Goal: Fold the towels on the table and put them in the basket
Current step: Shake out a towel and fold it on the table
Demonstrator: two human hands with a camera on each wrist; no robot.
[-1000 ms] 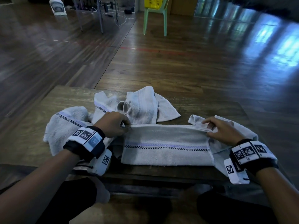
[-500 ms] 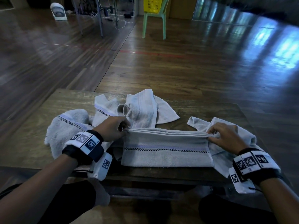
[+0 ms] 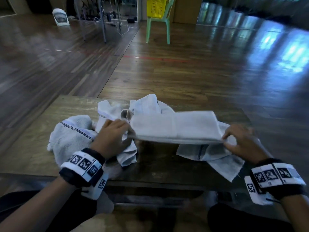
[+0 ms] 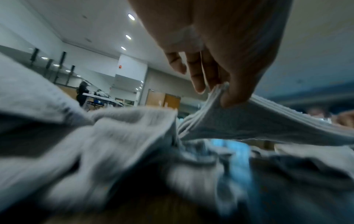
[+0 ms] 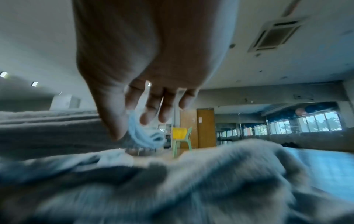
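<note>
A folded white towel [image 3: 175, 127] hangs flat a little above the wooden table [image 3: 33, 143], stretched between my hands. My left hand [image 3: 115, 133] pinches its left end, thumb under and fingers over, as the left wrist view shows on the towel's layered edge [image 4: 220, 94]. My right hand [image 3: 234, 138] pinches the right end [image 5: 134, 128]. Loose towels lie around: a crumpled one [image 3: 71, 138] at the left, a heap [image 3: 147, 106] behind, and one [image 3: 217, 158] under my right hand. The yellow basket [image 3: 156, 7] sits on a green chair [image 3: 158, 29] far across the floor.
The table's front edge [image 3: 150, 180] is near my knees. Beyond the table stretches shiny wood floor [image 3: 184, 72]. Metal stand legs and cables [image 3: 103, 22] stand at the far left, with a white fan [image 3: 61, 17] beside them.
The folded towel lay flat on the table with both hands at its far corners; now both hands have lifted it off the table and hold it level in the air.
</note>
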